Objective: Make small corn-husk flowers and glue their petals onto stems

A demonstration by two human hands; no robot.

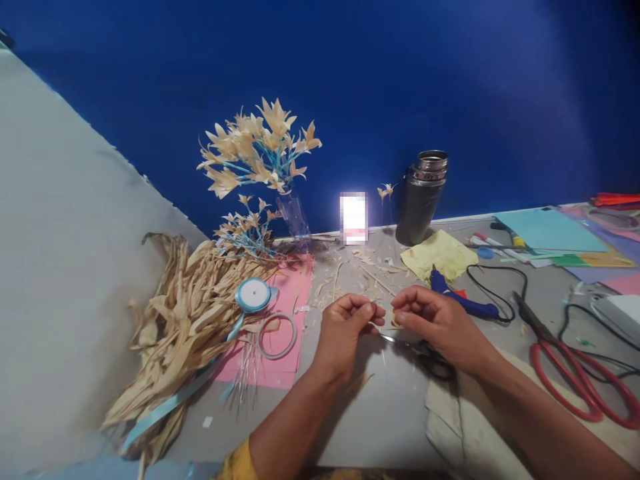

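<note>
My left hand (pixel 347 327) is closed in a pinch, thumb against fingers; whatever is between them is too small to make out. Close by on its right, my right hand (pixel 437 327) has its fingers curled toward the thumb, and any thin piece there cannot be made out. A small gap separates the two sets of fingertips. Beneath the right hand lies a small pair of scissors with dark handles (pixel 440 367), its blade pointing left. Pale husk scraps (pixel 377 280) are scattered on the grey table just beyond the hands.
Left: dried husks (pixel 185 320), ribbon spool (pixel 254 295), tape ring (pixel 277 335), wires (pixel 247 373) and pink paper (pixel 295 347). Behind: husk flowers (pixel 265 147) in a clear bottle (pixel 295 217), and a dark flask (pixel 421 200). Right: blue glue gun (pixel 465 300), red-handled scissors (pixel 565 380), black cords.
</note>
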